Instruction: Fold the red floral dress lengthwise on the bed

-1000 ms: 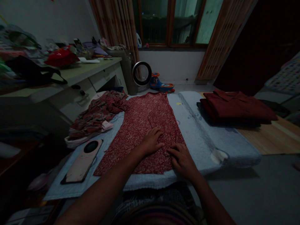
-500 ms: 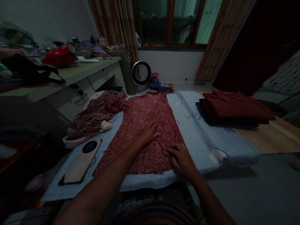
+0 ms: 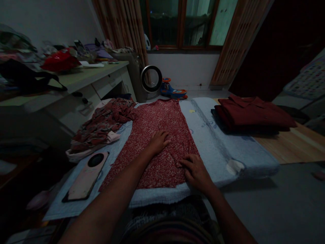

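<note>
head view, one item: red floral garment point(image 3: 154, 142), spread flat on a pale blue towel point(image 3: 215, 145) over the table. left hand point(image 3: 158, 140) open, palm down at mid-cloth; right hand point(image 3: 194, 169) open, flat on the near right edge by a folded flap. hands apart, gripping nothing. best handled by pressing outward evenly, pinning the flap so the crease stays straight.

Home bedroom, curtains point(image 3: 122, 23), cluttered desk point(image 3: 83, 79), ride-on toy point(image 3: 172, 91)

Dim room, heavy shadows, wide-angle edge distortion.
</note>
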`<action>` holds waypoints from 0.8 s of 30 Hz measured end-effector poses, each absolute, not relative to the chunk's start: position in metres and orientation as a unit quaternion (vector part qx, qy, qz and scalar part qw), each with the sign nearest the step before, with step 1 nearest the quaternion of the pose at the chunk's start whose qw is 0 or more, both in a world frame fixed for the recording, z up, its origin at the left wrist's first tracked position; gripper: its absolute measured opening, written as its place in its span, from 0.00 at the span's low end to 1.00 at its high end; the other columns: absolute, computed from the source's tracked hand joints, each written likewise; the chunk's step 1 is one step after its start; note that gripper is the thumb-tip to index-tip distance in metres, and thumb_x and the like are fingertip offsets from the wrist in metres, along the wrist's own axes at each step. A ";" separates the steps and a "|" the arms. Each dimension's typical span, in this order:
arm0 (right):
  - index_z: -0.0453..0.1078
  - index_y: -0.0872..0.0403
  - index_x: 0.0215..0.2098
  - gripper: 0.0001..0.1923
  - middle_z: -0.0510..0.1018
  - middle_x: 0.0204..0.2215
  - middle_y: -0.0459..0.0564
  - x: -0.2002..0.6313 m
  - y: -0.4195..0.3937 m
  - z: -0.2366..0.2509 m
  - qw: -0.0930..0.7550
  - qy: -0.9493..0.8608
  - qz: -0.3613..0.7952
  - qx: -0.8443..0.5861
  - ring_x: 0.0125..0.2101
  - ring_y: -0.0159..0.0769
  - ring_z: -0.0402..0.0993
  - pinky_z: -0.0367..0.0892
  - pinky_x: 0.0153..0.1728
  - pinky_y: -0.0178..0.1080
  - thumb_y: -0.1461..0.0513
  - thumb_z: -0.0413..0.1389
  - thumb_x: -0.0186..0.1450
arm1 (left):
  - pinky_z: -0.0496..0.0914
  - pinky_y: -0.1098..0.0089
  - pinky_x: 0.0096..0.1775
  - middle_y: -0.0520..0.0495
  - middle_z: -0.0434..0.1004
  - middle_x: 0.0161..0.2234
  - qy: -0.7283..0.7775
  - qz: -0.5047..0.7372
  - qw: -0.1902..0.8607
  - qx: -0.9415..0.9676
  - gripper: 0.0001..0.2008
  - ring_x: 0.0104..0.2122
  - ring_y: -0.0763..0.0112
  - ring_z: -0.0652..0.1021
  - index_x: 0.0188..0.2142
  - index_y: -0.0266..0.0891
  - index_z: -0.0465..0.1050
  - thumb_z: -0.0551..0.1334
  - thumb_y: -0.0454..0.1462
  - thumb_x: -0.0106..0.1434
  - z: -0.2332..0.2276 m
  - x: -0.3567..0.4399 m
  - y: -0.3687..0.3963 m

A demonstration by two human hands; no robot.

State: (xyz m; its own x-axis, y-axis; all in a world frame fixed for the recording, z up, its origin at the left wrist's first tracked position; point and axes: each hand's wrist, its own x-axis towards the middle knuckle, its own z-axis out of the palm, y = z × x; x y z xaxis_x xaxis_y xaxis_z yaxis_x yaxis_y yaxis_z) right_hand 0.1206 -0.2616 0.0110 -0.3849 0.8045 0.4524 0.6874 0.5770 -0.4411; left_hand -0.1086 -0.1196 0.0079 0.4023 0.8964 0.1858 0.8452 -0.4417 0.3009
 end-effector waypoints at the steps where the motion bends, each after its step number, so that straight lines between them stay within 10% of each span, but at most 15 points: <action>1: 0.73 0.52 0.52 0.24 0.72 0.46 0.55 0.121 -0.262 0.011 0.321 -0.828 0.093 -0.451 0.47 0.46 0.65 0.66 0.49 0.52 0.72 0.52 0.59 | 0.59 0.56 0.62 0.42 0.66 0.61 0.522 0.163 0.078 0.833 0.20 0.61 0.58 0.67 0.59 0.42 0.66 0.56 0.45 0.70 0.008 -0.108 -0.119; 24: 0.74 0.51 0.51 0.24 0.72 0.47 0.55 0.121 -0.261 0.010 0.319 -0.827 0.088 -0.454 0.48 0.46 0.66 0.66 0.50 0.52 0.71 0.52 0.59 | 0.57 0.51 0.62 0.41 0.67 0.60 0.568 0.158 0.021 0.808 0.17 0.60 0.55 0.66 0.56 0.44 0.66 0.56 0.41 0.69 0.034 -0.091 -0.138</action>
